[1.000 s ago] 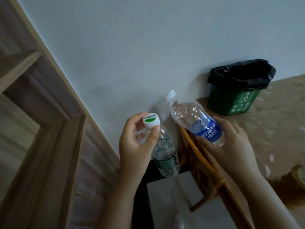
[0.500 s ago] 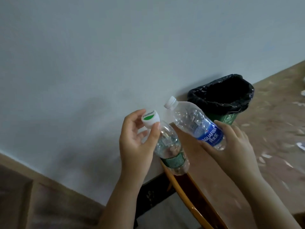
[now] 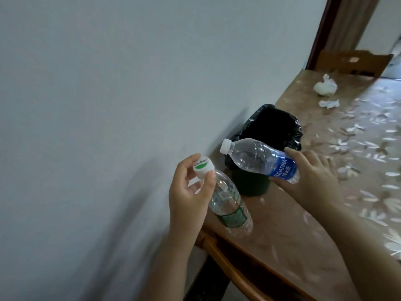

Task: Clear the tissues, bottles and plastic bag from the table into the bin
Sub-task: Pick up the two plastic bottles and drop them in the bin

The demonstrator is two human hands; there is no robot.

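Observation:
My left hand (image 3: pixel 191 200) grips the neck of a clear bottle with a green label (image 3: pixel 230 205), its white and green cap pointing up at me. My right hand (image 3: pixel 312 179) holds a clear bottle with a blue label (image 3: pixel 262 159) by its base, lying almost level with its white cap to the left, just in front of the bin. The green bin (image 3: pixel 249 181), lined with a black bag (image 3: pixel 275 127), stands on the table by the wall. Farther back on the table lie a white plastic bag (image 3: pixel 325 86) and a crumpled tissue (image 3: pixel 328 103).
The table (image 3: pixel 303 224) has a brown cloth with a white flower print and a wooden front edge. A pale wall runs along its left side. A wooden chair back (image 3: pixel 355 61) and a doorway stand at the far end.
The view has swung right, so the far end of the table with the plastic bag and tissue has come into sight. Both bottles stay in my hands, now closer to the bin.

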